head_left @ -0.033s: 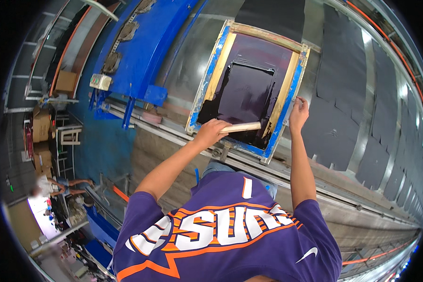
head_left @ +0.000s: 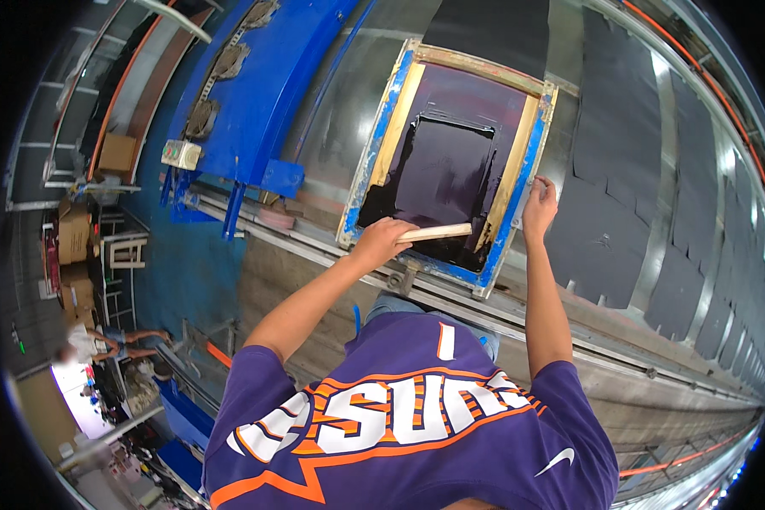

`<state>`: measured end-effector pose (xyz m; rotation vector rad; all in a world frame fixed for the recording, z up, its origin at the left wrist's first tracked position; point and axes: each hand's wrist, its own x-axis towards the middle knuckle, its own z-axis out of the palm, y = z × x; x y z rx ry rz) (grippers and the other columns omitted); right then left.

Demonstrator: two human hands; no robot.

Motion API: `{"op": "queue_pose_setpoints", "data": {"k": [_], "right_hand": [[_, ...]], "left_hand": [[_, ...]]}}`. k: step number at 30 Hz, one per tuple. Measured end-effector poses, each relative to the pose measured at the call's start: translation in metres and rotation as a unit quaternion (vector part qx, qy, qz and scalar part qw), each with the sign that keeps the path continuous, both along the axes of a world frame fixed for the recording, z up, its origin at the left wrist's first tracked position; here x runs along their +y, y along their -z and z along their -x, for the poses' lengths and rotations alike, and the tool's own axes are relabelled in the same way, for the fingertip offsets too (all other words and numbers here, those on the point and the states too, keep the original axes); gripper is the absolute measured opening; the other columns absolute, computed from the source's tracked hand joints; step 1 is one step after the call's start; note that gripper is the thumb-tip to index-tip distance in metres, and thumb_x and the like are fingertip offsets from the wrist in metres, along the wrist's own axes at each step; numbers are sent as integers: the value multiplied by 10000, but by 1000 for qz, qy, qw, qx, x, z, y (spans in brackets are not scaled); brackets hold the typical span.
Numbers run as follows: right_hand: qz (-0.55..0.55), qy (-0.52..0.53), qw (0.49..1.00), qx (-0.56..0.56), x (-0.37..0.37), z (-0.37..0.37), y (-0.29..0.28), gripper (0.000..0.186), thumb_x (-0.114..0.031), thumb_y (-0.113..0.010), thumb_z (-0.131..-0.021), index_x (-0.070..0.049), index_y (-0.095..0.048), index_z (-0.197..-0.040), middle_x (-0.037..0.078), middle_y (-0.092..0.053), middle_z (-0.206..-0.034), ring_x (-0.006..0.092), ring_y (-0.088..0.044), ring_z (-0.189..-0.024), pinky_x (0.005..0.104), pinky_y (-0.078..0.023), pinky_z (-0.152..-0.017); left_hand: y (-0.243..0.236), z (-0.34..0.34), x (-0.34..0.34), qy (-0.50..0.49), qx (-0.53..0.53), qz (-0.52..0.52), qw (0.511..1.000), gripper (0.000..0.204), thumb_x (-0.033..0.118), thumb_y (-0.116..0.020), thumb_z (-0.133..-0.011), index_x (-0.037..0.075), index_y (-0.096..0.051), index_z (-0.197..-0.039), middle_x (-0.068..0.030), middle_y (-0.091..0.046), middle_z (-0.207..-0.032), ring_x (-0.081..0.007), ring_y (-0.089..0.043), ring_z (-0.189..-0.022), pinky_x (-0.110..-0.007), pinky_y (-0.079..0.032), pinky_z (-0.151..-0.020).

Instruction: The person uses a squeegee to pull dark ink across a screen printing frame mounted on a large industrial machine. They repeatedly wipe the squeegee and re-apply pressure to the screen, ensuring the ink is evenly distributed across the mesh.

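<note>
A screen-printing frame (head_left: 417,53) of wood, edged in blue, lies on the metal table, its mesh coated with dark purple-black ink (head_left: 442,170). My left hand (head_left: 382,240) is closed on the end of a pale wooden squeegee (head_left: 438,231), which lies across the ink near the frame's lower end. My right hand (head_left: 540,206) is closed at the right edge of the frame, fingertips on its outer rail; exactly what they pinch there is too small to make out.
Dark sheets (head_left: 620,229) lie along the table to the right. A blue machine (head_left: 255,93) with a switch box (head_left: 180,153) stands left. A metal rail (head_left: 510,316) runs along the near edge. Cardboard boxes (head_left: 75,229) and another person (head_left: 89,344) are at the far left.
</note>
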<state>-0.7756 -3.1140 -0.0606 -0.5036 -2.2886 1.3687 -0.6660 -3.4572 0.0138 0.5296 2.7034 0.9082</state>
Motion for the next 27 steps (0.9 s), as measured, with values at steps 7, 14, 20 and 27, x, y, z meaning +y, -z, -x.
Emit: {"op": "queue_pose_setpoints", "data": {"k": [7,14,20,27], "right_hand": [[-62,25,992,-105,-9,0,-1,227,-249,-598,-988,-90,-701,-1113,211,-707,-862,396,-676,-783,452,-504,-727],[-341,-77,905,-241,11,5,-27,419,-409,-687,-923,-156,-703,-1257,179,-594,-1308,382,-564,-1189,483,-489,-955],[-319,-333,876,-139,-51,92,-114,596,-504,-761,-813,-143,-679,-1279,153,-650,-1285,349,-588,-1212,466,-500,-993],[-292,-307,899,-111,-70,33,-57,346,-81,-748,-769,-75,-710,-1113,147,-666,-1139,349,-649,-1053,439,-546,-903]], "left_hand": [[22,90,-13,152,-191,54,968,475,186,-859,-671,38,-732,-1104,-207,-730,-932,-371,-707,-914,-418,-552,-844],[54,191,-1,190,-558,10,808,607,199,-929,-637,1,-702,-1163,-108,-740,-1003,-239,-712,-886,-386,-574,-740],[6,275,8,118,-165,49,978,471,186,-858,-662,23,-740,-1087,-148,-749,-917,-267,-705,-836,-388,-542,-788],[41,182,16,9,149,38,988,405,-40,-612,-762,165,-762,-1077,-57,-720,-1099,-318,-629,-1029,-431,-515,-917]]}}
